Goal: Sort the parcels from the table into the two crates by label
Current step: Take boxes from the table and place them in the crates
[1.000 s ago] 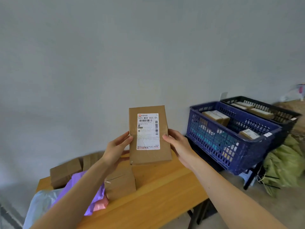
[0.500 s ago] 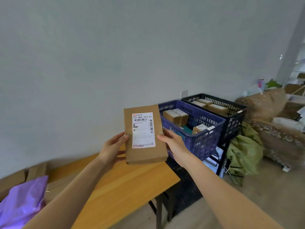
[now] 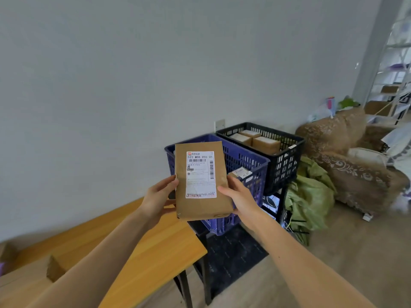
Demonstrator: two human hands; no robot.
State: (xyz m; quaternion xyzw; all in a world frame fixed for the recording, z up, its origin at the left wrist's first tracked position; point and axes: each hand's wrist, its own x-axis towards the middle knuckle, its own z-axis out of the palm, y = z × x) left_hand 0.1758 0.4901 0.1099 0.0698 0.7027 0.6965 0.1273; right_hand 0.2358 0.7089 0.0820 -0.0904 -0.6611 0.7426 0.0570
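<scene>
Now, in the head view, the brown paper parcel (image 3: 200, 205) is held upright at the centre, clear of the wooden table (image 3: 144, 241) at 7 o'clock, its white shipping label (image 3: 201, 174) facing the camera. The left hand (image 3: 159, 196) grasps its left edge and the right hand (image 3: 240, 194) its right edge. Over the last second the view has swung right: the waiting parcels have slid almost out of sight at 8 o'clock, and the blue crate (image 3: 244, 158) now sits directly behind the parcel, with the black crate (image 3: 282, 161) at 2 o'clock, both already holding boxes. That suggests the label has been read and the drop comes next.
</scene>
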